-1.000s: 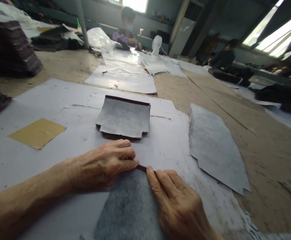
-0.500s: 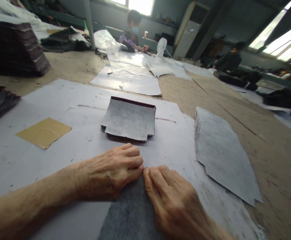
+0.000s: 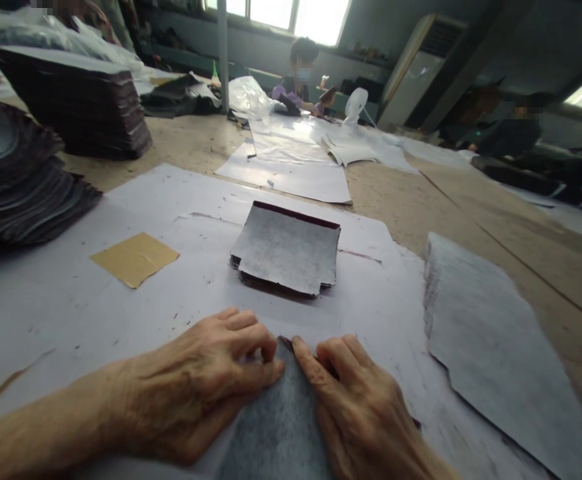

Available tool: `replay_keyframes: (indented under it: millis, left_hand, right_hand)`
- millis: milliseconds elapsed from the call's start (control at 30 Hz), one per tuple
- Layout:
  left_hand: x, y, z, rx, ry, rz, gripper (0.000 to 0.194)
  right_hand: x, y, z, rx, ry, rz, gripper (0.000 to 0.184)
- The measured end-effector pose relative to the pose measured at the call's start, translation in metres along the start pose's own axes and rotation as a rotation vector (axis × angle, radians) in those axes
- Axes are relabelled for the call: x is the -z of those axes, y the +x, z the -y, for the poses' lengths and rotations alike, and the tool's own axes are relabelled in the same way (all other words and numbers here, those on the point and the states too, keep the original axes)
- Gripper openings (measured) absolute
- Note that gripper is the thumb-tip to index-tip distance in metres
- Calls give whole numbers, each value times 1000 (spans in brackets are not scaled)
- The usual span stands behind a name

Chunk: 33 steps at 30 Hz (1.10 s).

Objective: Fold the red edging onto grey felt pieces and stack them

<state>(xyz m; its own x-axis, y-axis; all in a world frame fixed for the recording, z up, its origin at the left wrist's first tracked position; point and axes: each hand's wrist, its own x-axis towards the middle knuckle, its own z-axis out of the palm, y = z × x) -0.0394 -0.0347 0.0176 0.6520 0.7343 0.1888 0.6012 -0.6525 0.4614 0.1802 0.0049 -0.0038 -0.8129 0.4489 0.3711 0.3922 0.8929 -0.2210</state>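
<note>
A grey, felt-like sheet piece lies in front of me, running off the bottom of the view. At its far tip a small dark strip shows, as if the edge is turned over. My left hand has curled fingers, with thumb and forefinger closed on the piece's left edge near that tip. From the other side my right hand presses its forefinger along the tip and right edge, its other fingers bent. Just beyond both hands sits a small stack of grey pieces with a dark maroon folded far edge and notched near corners.
White sheeting covers the table. A tan square lies at left, a fanned stack of larger grey pieces at right. Dark stacks stand at far left. People sit across the table near a fan.
The view has swung left, so things appear farther right. My left fingers have drawn slightly back from the tip, uncovering the dark strip; the right forefinger is now straighter along the edge.
</note>
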Motion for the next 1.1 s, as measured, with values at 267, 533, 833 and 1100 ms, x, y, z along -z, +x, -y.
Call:
replay_keyframes:
  millis: [267,533,833,1100]
  left_hand:
    - [1,5,2,20,-74,-21,20]
    - [-1,4,3,32,-74,-33,17]
    - [4,6,2,29,-26,-36,15]
    - [1,3,4,60,-255,-135,27]
  right_hand:
    - [1,2,-3,-95,126,105,55]
    - [4,9,2,-113,37,163,56]
    - [8,3,-3,-186,242,-169,35]
    - [9,5,2,-278,127,-82,3]
